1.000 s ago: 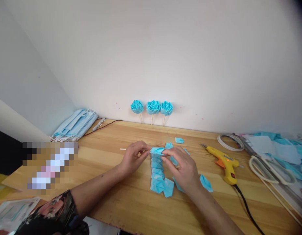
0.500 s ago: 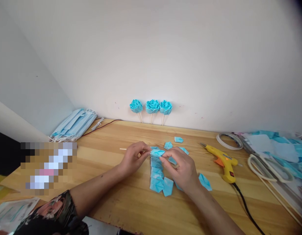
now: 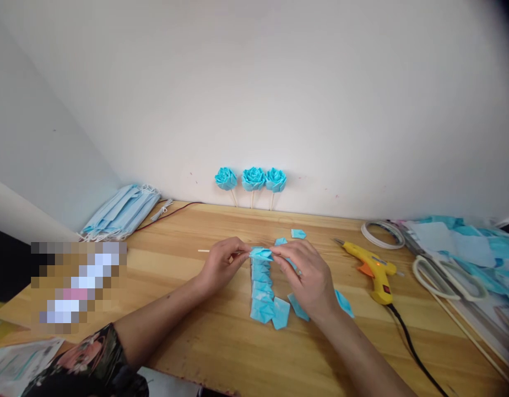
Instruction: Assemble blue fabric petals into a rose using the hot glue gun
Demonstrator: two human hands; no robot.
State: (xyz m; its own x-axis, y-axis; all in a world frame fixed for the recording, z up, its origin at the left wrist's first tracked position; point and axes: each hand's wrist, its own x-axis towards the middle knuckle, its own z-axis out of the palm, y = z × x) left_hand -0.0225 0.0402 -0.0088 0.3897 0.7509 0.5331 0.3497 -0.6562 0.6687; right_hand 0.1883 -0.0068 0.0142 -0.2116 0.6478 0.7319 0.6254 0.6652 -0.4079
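Observation:
My left hand is closed in a pinch on a thin wooden stick, whose pale end pokes out to the left of it. The stick's other end meets the far end of a strip of overlapping blue folded fabric petals. Thumb and fingers of my right hand pinch the blue petal at that far end. The strip runs from there toward me, flat on the table. Close to its near end lies a loose petal, and another petal is partly under my right hand.
Three blue fabric roses on sticks lean against the wall. A yellow glue gun with a black cord lies at right, near scissors, a tape roll and blue fabric pieces. Face masks are stacked at back left.
My fingers have shifted slightly at the strip's far end, and the petal there has turned a little. The whole view has moved slightly; the strip still lies on the table.

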